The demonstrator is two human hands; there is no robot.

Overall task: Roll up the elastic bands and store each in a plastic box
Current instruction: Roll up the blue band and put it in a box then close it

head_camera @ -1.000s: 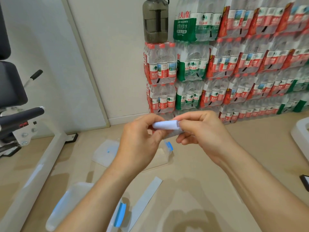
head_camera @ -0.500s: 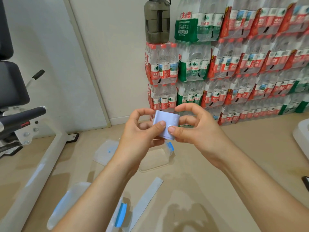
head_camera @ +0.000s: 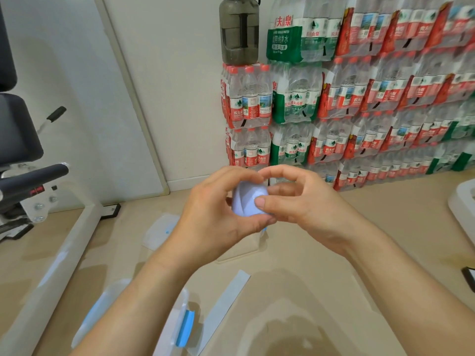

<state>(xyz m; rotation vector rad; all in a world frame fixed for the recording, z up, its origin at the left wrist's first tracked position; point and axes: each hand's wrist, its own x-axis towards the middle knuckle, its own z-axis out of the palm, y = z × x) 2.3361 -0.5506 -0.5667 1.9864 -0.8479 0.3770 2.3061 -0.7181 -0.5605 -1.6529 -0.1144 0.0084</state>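
Left forearm [head_camera: 144,304] and right forearm [head_camera: 398,291] are held up, converging at mid-frame. Left hand [head_camera: 213,217] is cupped, fingers curled round the rolled band [head_camera: 244,205] from the left and below. Right hand [head_camera: 305,204] is set against it: thumb pressed on the roll's face, index finger arched over the top.

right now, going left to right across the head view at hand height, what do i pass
gym machine → left hand → rolled pale blue band, gripped by both hands → right hand → white object at the right edge
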